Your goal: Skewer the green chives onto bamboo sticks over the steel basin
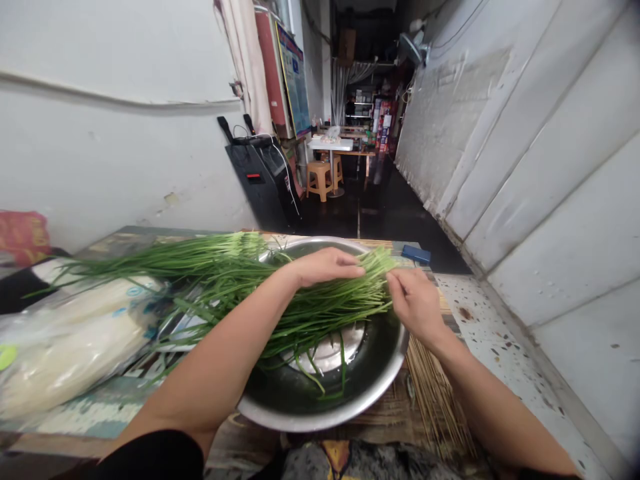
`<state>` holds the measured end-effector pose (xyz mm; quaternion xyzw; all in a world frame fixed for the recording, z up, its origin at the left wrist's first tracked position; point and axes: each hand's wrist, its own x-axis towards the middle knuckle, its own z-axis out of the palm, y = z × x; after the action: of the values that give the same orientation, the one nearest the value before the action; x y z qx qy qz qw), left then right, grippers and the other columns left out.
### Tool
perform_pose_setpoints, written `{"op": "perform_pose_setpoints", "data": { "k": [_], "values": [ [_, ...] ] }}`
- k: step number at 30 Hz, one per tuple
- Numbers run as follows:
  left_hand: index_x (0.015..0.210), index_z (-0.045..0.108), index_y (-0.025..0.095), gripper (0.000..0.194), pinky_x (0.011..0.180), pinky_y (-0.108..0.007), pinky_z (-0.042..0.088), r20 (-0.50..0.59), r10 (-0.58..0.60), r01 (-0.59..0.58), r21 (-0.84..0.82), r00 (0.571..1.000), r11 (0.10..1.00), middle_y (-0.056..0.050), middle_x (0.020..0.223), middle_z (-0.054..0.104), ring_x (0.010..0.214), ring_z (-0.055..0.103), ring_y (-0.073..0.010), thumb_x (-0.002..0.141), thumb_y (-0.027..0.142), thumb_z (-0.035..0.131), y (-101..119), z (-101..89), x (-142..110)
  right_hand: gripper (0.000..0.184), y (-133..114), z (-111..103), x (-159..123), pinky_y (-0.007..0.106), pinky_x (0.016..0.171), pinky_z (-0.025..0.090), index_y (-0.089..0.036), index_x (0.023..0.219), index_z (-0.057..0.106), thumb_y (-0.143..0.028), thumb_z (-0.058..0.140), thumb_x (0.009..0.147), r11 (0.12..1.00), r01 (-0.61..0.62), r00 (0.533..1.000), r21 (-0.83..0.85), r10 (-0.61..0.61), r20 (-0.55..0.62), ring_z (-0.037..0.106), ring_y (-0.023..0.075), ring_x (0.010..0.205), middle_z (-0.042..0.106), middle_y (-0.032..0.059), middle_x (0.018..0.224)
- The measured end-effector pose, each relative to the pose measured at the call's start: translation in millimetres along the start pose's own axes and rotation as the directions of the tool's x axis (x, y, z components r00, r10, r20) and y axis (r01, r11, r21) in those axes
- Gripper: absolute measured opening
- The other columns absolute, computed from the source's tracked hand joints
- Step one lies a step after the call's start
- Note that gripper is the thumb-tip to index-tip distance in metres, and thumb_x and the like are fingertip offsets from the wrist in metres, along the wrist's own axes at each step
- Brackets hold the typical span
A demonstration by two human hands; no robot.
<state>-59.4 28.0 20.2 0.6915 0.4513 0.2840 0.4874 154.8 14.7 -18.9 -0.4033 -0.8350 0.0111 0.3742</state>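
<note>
A big bunch of garlic chives [300,313] lies across a wide steel basin [320,421], its pale stem ends to the right and its green leaves spilling over the left rim. Across the top of the bunch rests my left hand [327,265], fingers stretched toward the stem ends; their far side is hidden. My right hand [415,300] is closed at the stem ends by the basin's right rim, thumb and fingers pinched on chives. A few loose leaves hang down inside the basin. Farther left, another bunch of chives [225,247] lies on the table.
A clear plastic bag with something pale inside [85,340] is left of the basin. Thin wooden skewers [435,393] lie to its right, and a small blue box [416,254] sits behind. Beyond stand a black speaker-like case [265,173], stools [319,179] and a white table [330,144].
</note>
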Motion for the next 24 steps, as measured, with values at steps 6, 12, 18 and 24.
{"op": "perform_pose_setpoints", "data": {
  "k": [6,12,18,24],
  "values": [
    [0.091,0.07,0.016,0.039,0.076,-0.03,0.049,0.15,-0.075,0.081,-0.038,0.986,0.996,-0.004,0.088,0.072,0.078,0.065,-0.0196,0.06,0.04,0.075,-1,-27.6,-17,0.031,-12,-32,43,0.027,0.063,0.03,-0.019,0.071,0.059,-0.031,0.038,0.091,0.974,-0.026,0.994,-0.227,0.003,-0.105,0.047,0.0152,0.059,0.058,0.0026,0.062],
    [0.106,0.063,0.017,0.053,0.089,-0.031,0.043,0.078,-0.044,0.029,0.179,0.996,0.983,-0.004,0.102,0.069,0.095,0.062,-0.0215,0.059,0.04,0.075,-14,-33.8,-33,0.032,-30,-47,84,0.031,0.067,0.033,-0.015,0.079,0.06,-0.029,0.034,0.09,0.897,0.045,0.998,-0.44,-0.063,-0.028,0.052,0.0178,0.058,0.063,0.0064,0.066],
    [0.09,0.068,0.017,0.041,0.083,-0.028,0.044,0.08,-0.179,0.147,0.307,0.981,0.94,-0.004,0.093,0.071,0.09,0.063,-0.0223,0.056,0.041,0.075,-52,-24.4,-41,0.027,-40,-65,113,0.036,0.074,0.037,-0.013,0.082,0.057,-0.026,0.034,0.09,0.881,0.004,0.997,-0.472,-0.038,-0.063,0.057,0.022,0.07,0.064,0.01,0.073],
    [0.104,0.064,0.016,0.056,0.085,-0.031,0.044,0.053,-0.135,0.115,0.279,0.989,0.953,-0.005,0.09,0.071,0.089,0.064,-0.0226,0.055,0.039,0.076,-48,-25.9,-43,0.026,-64,-94,136,0.038,0.076,0.041,-0.017,0.076,0.055,-0.028,0.036,0.089,0.905,0.044,0.986,-0.423,-0.107,-0.127,0.059,0.0251,0.082,0.061,0.0091,0.07]
  ]
}}
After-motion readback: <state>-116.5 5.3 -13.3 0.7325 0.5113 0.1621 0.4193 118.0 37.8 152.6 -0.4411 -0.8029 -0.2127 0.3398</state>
